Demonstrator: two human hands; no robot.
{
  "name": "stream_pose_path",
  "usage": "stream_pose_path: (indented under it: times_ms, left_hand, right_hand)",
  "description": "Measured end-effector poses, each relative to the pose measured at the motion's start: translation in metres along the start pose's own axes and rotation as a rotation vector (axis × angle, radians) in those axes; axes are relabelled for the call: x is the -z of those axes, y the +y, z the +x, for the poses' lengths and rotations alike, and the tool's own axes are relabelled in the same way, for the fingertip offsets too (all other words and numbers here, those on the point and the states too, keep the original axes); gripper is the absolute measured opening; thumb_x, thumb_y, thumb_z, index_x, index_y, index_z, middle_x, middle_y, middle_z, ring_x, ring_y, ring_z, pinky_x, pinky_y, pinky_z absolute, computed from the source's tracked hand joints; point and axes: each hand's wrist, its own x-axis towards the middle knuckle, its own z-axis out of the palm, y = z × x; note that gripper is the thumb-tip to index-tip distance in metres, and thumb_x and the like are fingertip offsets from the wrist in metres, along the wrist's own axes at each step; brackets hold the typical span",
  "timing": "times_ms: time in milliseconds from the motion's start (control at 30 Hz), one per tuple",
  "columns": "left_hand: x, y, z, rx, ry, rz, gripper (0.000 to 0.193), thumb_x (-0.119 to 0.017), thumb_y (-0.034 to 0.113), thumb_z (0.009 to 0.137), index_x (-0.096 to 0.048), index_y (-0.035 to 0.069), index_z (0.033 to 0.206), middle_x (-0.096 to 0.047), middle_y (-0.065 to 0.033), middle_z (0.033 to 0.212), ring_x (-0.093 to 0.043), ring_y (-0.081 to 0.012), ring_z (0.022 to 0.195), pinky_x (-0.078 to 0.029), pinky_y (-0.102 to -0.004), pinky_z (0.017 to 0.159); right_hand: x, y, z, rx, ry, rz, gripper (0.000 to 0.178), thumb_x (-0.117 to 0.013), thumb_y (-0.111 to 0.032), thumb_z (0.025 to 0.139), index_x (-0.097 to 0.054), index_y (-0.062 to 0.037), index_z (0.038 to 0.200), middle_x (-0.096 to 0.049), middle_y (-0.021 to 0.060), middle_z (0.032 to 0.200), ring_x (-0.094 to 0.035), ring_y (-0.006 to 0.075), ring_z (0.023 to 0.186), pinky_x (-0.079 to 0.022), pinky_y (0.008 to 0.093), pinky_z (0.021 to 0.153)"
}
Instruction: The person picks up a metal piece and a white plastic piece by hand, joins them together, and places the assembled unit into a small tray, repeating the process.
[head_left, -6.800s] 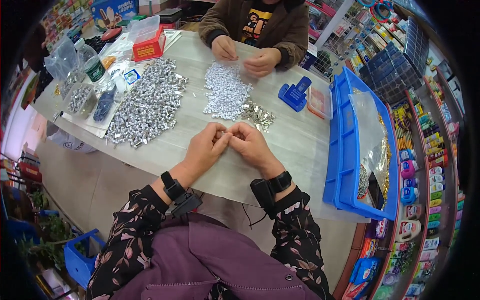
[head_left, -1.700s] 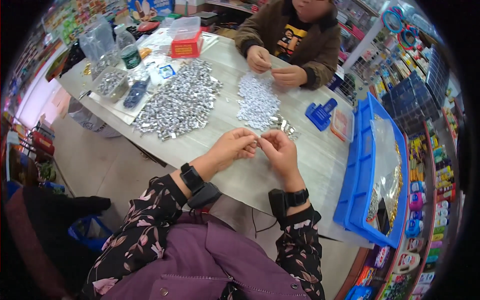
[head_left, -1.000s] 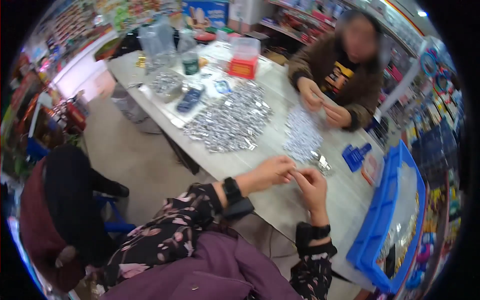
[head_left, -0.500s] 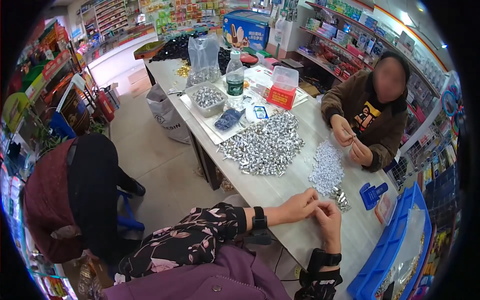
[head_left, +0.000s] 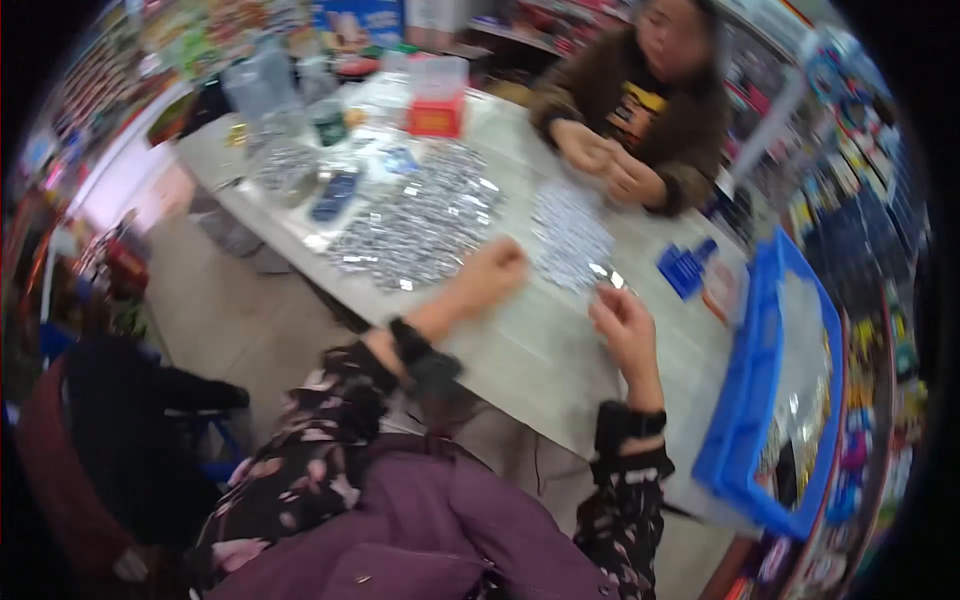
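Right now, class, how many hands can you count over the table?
4. The wearer's left hand is by the big silver pile; the right hand is near the white pile. The co-worker's two hands are together at the far edge.

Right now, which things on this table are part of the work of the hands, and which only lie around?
In use:
- left hand, at the big silvery pile
- right hand, pinching a small shiny piece
- white pile

Lying about:
- red box
- blue tool
- blue crate
- dark phone
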Motion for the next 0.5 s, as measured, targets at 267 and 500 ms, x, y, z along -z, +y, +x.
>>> stream_pose_path:
  times_ms: [267, 500]
  left_hand:
    - [0.008, 0.019, 0.016, -0.170, -0.085, 0.555, 0.024, -0.061, 0.023, 0.079, -0.056, 0.005, 0.095, -0.061, -0.0158, 0.082, -0.060, -0.0338, 0.076, -0.047, -0.0418, 0.066]
    - [-0.037, 0.011, 0.027, -0.284, -0.161, 0.795, 0.020, -0.061, 0.021, 0.080, -0.056, 0.006, 0.091, -0.058, -0.0158, 0.085, -0.058, -0.0341, 0.080, -0.047, -0.0409, 0.068]
  right_hand:
    - [0.025, 0.020, -0.010, 0.018, 0.216, -0.438, 0.023, -0.061, -0.015, 0.082, -0.062, -0.0037, 0.102, -0.063, 0.0030, 0.076, -0.058, 0.0104, 0.067, -0.045, 0.0237, 0.060]
    - [0.005, -0.001, -0.014, 0.008, 0.205, -0.636, 0.023, -0.062, -0.019, 0.078, -0.064, -0.0139, 0.101, -0.062, 0.0075, 0.076, -0.060, 0.0207, 0.069, -0.046, 0.0309, 0.062]
